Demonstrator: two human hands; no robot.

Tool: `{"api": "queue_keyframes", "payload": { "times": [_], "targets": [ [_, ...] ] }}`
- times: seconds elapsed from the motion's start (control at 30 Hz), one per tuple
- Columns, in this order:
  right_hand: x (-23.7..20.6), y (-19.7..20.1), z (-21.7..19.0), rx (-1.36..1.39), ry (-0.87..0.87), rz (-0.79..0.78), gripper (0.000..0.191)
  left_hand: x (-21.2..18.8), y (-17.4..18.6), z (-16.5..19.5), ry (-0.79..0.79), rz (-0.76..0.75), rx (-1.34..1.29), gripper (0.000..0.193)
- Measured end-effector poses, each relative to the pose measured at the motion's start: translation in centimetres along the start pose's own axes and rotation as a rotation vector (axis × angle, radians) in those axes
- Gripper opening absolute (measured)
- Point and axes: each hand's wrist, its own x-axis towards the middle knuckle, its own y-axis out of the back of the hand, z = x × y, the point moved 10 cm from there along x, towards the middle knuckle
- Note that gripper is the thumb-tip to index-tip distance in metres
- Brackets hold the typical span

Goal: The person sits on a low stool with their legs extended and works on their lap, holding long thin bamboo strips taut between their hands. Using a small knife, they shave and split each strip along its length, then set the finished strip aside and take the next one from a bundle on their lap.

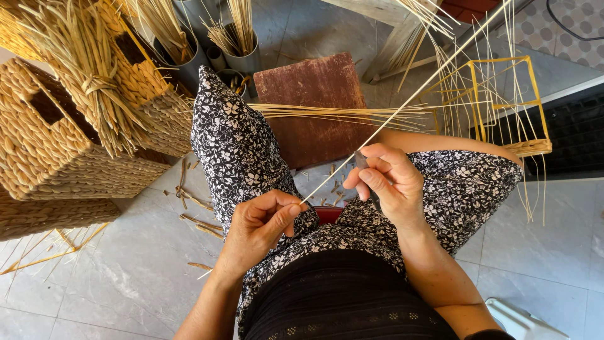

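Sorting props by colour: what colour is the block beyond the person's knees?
Reddish-brown block, clearest in the head view.

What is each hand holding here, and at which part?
The left hand pinches the near end of a long pale straw strip between thumb and fingers. The right hand grips a small dark-bladed tool against that strip, further along.
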Motion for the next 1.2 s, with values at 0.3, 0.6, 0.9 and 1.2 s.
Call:
{"api": "queue_keyframes", "payload": {
  "times": [0.3, 0.6, 0.9, 1.2],
  "targets": [
    [0.1, 1.3, -0.4, 0.013, 0.020, 0.053, 0.034, 0.3, 0.2, -0.7, 0.016, 0.012, -0.014, 0.017],
    [1.0, 6.2, -2.8, 0.189, 0.047, 0.282, 0.043, 0.3, 2.3, -0.8, -0.005, 0.143, 0.130, 0.016],
    [0.1, 3.5, 3.3, 0.162, -0.273, 0.140, 0.032, 3.1, -0.7, 8.0, -0.378, 0.136, 0.703, 0.011],
    [0.1, 20.7, 3.3, 0.350, -0.013, 0.629, 0.022, -5.2, -3.4, 19.4, -1.235, -0.144, 0.274, 0.011]
  ]
}}
